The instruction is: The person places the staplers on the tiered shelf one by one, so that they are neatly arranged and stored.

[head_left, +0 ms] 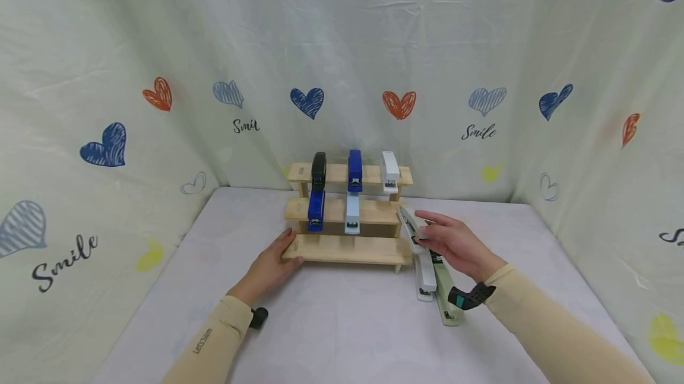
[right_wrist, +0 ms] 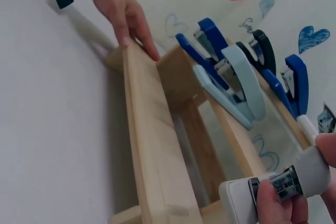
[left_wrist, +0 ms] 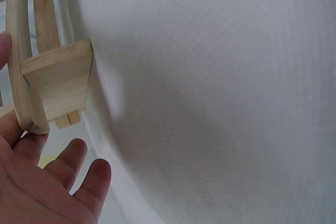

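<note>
A three-tier wooden rack (head_left: 347,246) stands on the table, its left end gripped at the lowest tier by my left hand (head_left: 274,266). Thumb and fingers lie on either side of the board there. My right hand (head_left: 453,243) pinches a white stapler (right_wrist: 312,171) beside the right end of the middle tier. Under that hand, another white stapler (head_left: 426,277) and a pale green stapler (head_left: 447,298) lie side by side on the table. The middle tier bears a blue stapler (head_left: 316,210) and a light blue stapler (head_left: 352,213).
On the top tier sit a black stapler (head_left: 318,171), a blue stapler (head_left: 355,170) and a white stapler (head_left: 389,171). A heart-printed curtain (head_left: 443,45) surrounds the white table (head_left: 331,324) at the back and sides.
</note>
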Demonstrator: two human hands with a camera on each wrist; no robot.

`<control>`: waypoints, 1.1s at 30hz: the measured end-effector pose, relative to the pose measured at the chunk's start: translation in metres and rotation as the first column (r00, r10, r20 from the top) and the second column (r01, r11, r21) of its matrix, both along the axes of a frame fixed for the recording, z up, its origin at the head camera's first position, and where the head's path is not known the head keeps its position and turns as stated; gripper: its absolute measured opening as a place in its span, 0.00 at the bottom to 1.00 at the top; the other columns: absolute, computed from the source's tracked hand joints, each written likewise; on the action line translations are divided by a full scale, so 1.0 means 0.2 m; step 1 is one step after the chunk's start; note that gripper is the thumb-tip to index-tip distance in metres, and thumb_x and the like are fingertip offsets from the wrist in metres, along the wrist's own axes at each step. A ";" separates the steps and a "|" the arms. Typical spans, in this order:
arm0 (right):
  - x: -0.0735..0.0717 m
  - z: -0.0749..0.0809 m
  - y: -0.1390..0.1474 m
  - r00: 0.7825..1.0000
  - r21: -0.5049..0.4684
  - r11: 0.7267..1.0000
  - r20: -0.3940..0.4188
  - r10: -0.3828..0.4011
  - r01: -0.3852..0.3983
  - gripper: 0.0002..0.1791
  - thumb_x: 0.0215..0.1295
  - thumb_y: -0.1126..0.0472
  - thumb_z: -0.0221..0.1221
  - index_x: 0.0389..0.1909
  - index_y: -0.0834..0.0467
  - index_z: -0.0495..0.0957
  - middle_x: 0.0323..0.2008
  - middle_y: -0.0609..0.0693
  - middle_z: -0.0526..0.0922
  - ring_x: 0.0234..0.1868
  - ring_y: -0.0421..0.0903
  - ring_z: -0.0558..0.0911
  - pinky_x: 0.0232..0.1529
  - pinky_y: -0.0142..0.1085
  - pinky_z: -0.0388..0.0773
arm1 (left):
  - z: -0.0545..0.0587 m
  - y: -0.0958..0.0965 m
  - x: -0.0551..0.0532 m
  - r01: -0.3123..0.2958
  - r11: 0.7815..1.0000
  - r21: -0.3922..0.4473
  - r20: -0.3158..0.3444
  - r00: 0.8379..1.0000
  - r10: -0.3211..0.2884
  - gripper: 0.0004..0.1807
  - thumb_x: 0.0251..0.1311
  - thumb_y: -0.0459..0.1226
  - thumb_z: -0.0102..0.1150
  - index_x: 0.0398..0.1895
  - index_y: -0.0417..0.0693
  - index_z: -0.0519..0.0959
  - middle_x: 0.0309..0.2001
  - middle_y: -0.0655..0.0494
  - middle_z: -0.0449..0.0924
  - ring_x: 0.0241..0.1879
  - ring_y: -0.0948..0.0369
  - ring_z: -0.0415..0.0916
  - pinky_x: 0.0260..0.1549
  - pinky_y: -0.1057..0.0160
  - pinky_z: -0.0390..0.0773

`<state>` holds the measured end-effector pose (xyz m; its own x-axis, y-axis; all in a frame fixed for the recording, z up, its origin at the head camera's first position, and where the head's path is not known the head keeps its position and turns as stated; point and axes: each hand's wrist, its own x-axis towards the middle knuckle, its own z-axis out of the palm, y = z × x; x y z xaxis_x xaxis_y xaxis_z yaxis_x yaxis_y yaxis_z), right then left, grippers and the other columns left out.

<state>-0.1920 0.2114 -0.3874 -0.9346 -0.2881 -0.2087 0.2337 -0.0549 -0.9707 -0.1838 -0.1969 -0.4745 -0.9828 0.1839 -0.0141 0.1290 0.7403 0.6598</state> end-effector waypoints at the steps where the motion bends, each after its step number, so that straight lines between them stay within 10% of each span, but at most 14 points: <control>1: -0.01 0.00 -0.02 1.000 0.001 1.000 0.005 -0.004 0.004 0.32 0.73 0.69 0.52 0.76 0.63 0.56 0.77 0.62 0.42 0.72 0.58 0.57 0.63 0.44 0.71 | 0.00 0.00 0.00 0.001 1.000 -0.001 0.000 1.000 -0.001 0.41 0.69 0.47 0.61 0.78 0.42 0.55 0.78 0.46 0.48 0.75 0.45 0.47 0.70 0.43 0.54; 33: -0.16 0.06 -0.38 0.974 0.110 0.968 -0.004 -0.228 0.227 0.28 0.74 0.67 0.53 0.73 0.64 0.62 0.71 0.63 0.63 0.66 0.57 0.69 0.63 0.45 0.71 | 0.01 0.00 0.01 0.006 1.000 0.011 -0.008 1.000 -0.006 0.41 0.69 0.46 0.61 0.78 0.41 0.55 0.78 0.46 0.48 0.75 0.44 0.47 0.70 0.43 0.54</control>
